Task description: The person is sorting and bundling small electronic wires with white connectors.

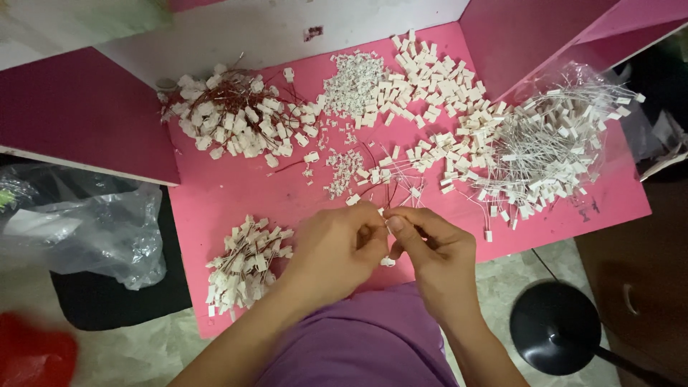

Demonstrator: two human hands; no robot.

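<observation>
Pinching a small white connector [382, 212] between fingertips, the left hand [337, 254] and right hand [437, 258] meet just above the near edge of the pink surface [215, 193]. Both are pressed closed on the piece; a second white piece [388, 262] shows below them. It looks feather-light, rigid plastic, with thin wire that likely bends easily, so hold the body rather than the lead. Heaps of wired connectors [244, 266] and loose housings [430, 75] lie around.
</observation>
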